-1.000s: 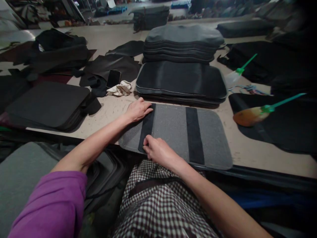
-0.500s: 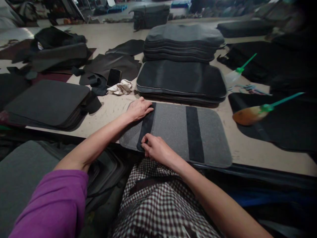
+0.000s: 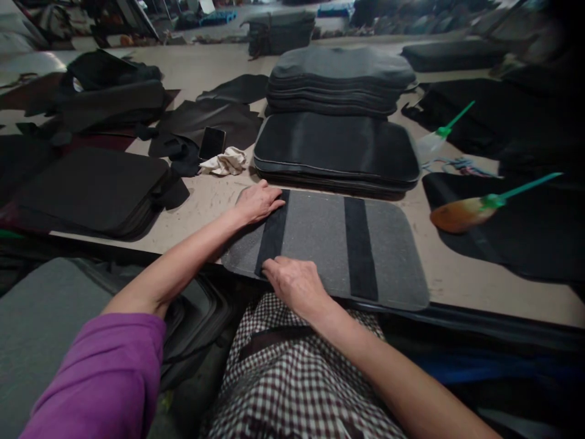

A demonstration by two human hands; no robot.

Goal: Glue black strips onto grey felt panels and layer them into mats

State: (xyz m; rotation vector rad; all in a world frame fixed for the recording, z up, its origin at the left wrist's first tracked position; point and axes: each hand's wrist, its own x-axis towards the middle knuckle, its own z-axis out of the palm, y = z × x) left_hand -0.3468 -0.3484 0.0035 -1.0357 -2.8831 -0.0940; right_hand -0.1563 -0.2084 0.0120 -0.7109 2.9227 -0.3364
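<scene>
Table: a pale, scuffed worktop [image 3: 479,286] in a dim room, dark pieces piled over much of it.
Grey panel [image 3: 315,244]: in front of me, flat along the table's near edge, two black strips running across it.
Left hand [image 3: 256,204]: laid over the panel with its fingers stretched out, the tips on the far end of the left strip [image 3: 274,228].
Right hand [image 3: 295,280]: fingers curled at that strip's near end; I cannot tell whether they pinch it or only press.
Right strip [image 3: 361,250]: lies across the panel, apart from both my hands.
Strip risk: an uneven pull from my right fingers could skew the left strip, or wrinkle it if my left fingertips slid.
Edge risk: with the panel so near the table's edge, a downward tug might shift it towards my checked apron [image 3: 292,378].
Black stack [image 3: 336,143]: just beyond the panel; a hard push forward could nudge it.
Amber bottle [image 3: 459,216]: well clear of my hands, over a black piece [image 3: 525,238]; a careless elbow might knock it.
</scene>
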